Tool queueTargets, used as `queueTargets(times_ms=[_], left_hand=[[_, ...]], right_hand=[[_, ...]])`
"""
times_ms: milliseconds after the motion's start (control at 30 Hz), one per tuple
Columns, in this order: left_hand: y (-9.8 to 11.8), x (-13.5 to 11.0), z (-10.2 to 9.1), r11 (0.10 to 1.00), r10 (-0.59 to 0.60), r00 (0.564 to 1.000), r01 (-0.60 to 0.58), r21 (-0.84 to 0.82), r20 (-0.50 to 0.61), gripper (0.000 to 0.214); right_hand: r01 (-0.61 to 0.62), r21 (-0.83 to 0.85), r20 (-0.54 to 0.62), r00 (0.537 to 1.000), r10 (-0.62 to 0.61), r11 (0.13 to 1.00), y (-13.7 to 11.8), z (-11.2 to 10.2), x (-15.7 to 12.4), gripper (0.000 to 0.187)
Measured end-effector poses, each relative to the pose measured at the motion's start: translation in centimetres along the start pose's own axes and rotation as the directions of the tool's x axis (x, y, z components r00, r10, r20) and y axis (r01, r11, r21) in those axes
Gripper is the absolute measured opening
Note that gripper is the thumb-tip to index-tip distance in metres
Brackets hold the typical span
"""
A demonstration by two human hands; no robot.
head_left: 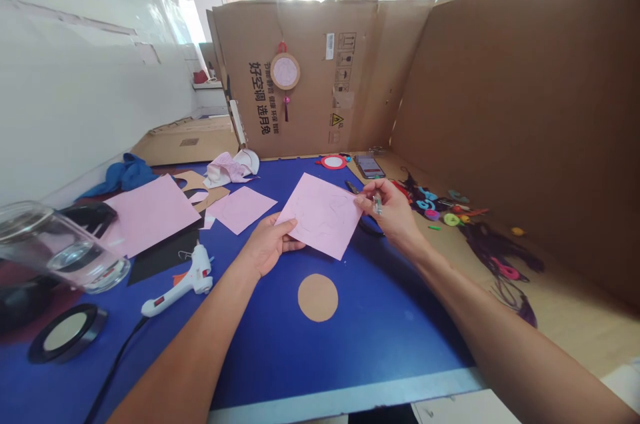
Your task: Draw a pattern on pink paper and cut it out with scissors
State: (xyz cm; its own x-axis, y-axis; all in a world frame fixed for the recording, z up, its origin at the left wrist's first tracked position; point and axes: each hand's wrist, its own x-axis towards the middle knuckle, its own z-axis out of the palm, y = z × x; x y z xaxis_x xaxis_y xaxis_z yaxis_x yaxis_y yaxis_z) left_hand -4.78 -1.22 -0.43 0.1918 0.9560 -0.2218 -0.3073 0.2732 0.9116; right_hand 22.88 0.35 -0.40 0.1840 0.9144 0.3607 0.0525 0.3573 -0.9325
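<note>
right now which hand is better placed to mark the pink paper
Right, probably: the right hand holds a pen beside the edge of the pink paper, while the left hand is busy gripping the sheet.

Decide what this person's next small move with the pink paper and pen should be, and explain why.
Probably the pen tip should go down on the sheet to trace the faint curved lines. The left hand grips the pink paper sheet at its edge, steadying it, while the right hand pinches the pen right beside the sheet's corner, and those faint curved lines are already marked on it.
</note>
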Motion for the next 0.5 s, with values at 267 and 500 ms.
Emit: queueTargets(times_ms=[267,500], left_hand=[[-0.09,0.03,0.31,1.0,0.001,1.0,-0.001,0.015,-0.02,0.016],[-0.26,0.03,0.04,1.0,-0.003,1.0,0.003,0.03,0.002,0.014]], right_hand=[[0.0,-0.012,-0.022,1.0,0.0,1.0,-0.39,-0.07,-0.16,0.032],[0.014,-0.012,-0.021,1.0,-0.014,1.0,-0.07,-0.16,0.05,0.032]])
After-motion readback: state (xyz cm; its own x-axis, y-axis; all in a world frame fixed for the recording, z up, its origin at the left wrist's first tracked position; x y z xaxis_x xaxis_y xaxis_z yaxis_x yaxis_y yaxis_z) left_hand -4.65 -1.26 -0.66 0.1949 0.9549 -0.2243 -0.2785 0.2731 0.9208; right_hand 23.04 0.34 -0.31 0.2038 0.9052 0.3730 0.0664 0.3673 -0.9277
